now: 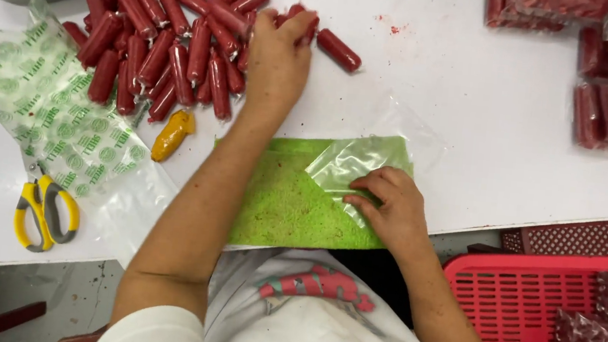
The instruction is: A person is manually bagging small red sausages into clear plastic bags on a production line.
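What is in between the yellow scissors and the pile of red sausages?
In the head view, a clear plastic bag with green print lies between the scissors and the sausage pile.

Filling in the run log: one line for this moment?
left hand: on red sausages | right hand: pressing clear bag | green mat beneath

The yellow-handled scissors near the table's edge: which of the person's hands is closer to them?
Left. The left hand is up among the red sausages, nearer the scissors. The right hand rests on the clear bag, farther away.
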